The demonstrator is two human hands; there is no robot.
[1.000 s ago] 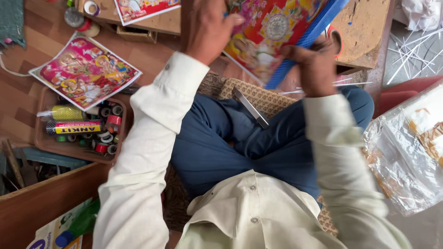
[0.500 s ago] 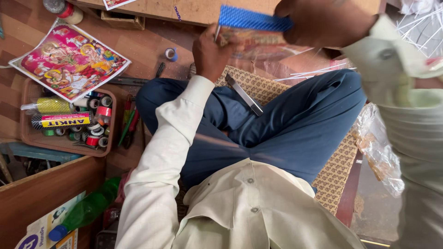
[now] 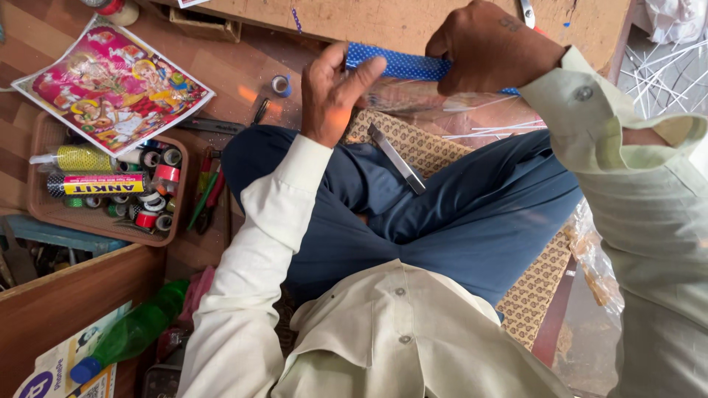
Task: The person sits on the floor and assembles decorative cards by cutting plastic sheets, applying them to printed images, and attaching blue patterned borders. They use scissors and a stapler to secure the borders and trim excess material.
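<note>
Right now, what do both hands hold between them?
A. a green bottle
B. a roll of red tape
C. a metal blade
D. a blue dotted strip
D: the left hand and right hand each grip an end of the blue dotted strip.

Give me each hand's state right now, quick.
Left hand: closed on one end of the blue dotted strip, thumb on top.
Right hand: closed over the strip's other end.
</note>
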